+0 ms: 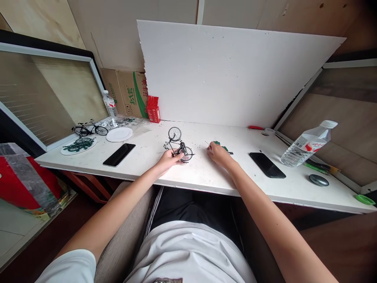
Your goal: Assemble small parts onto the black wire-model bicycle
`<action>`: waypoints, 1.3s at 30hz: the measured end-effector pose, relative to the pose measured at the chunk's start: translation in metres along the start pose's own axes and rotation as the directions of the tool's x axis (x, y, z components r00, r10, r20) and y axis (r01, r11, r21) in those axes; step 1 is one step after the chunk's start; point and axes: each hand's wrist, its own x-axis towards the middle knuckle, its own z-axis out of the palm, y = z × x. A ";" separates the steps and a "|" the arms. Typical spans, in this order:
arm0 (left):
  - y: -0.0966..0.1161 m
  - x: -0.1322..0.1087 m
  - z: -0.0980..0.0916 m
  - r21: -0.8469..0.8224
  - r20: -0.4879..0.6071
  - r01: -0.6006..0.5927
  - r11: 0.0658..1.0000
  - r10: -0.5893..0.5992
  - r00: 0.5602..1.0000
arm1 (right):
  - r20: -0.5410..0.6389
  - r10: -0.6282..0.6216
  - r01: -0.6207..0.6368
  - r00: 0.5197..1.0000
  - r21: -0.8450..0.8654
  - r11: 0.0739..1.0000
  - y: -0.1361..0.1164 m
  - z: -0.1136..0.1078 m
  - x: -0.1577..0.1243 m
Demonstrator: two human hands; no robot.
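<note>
My left hand (170, 159) is closed on a small black model bicycle (183, 147) near the table's front edge. The bicycle is tipped up, one wheel pointing away from me and the other beside my fingertips. To the right, my right hand (218, 153) rests low at the tabletop with its fingers pinched together. A thin sliver shows at those fingertips, too small to name. Green pieces (222, 147) lie just behind this hand and are partly hidden by it.
Two phones (119, 154) (267, 165) lie on the white table (194, 177). A second model bicycle (90, 129) stands at left, near a plate of green parts (79, 145) and a white disc (119, 135). A bottle (309, 143) and mouse (319, 180) are at right. A white board (235, 74) rises behind.
</note>
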 end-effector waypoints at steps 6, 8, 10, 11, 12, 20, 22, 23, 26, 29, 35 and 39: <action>-0.001 0.002 -0.001 0.068 -0.009 -0.010 0.998 0.011 1.000 | -0.056 -0.146 0.146 0.988 -0.003 0.989 -0.015 0.009 0.000; -0.001 0.002 -0.001 0.088 -0.009 -0.012 0.996 0.012 1.000 | -0.063 -0.177 0.181 0.982 0.053 0.982 -0.018 0.012 0.000; -0.001 0.002 0.000 0.093 -0.009 -0.009 0.996 0.010 1.000 | -0.064 -0.177 0.183 0.982 0.125 0.975 -0.021 0.013 -0.001; -0.001 0.002 0.000 0.090 -0.007 -0.007 0.996 0.008 1.000 | -0.061 -0.172 0.179 0.983 0.162 0.970 -0.023 0.013 -0.001; 0.000 0.001 0.000 0.081 -0.003 -0.004 0.997 0.004 1.000 | -0.058 -0.166 0.175 0.984 0.195 0.965 -0.024 0.012 -0.002; 0.006 0.000 0.002 -0.010 0.037 0.020 1.000 -0.020 0.999 | -0.016 -0.177 0.170 0.984 0.379 0.910 -0.029 0.004 -0.008; 0.005 0.000 0.002 -0.004 0.023 0.014 1.000 -0.014 1.000 | -0.017 -0.175 0.168 0.984 0.370 0.914 -0.029 0.005 -0.007; 0.005 0.000 0.002 -0.001 0.016 0.010 1.000 -0.010 1.000 | -0.019 -0.175 0.170 0.984 0.354 0.920 -0.029 0.007 -0.006; 0.003 0.000 0.001 -0.001 0.005 0.000 1.000 0.000 1.000 | -0.019 -0.184 0.180 0.983 0.315 0.932 -0.029 0.013 -0.003; 0.004 -0.001 0.002 0.003 0.004 0.005 1.000 -0.005 1.000 | -0.027 -0.202 0.200 0.979 0.311 0.929 -0.029 0.019 -0.003; 0.006 -0.003 0.002 0.011 0.018 0.004 1.000 -0.004 1.000 | -0.166 -0.207 0.258 0.964 0.397 0.881 -0.026 0.022 -0.003; 0.004 -0.001 0.001 0.005 0.015 0.002 1.000 -0.002 1.000 | -0.211 -0.187 0.267 0.959 0.469 0.842 -0.028 0.020 -0.002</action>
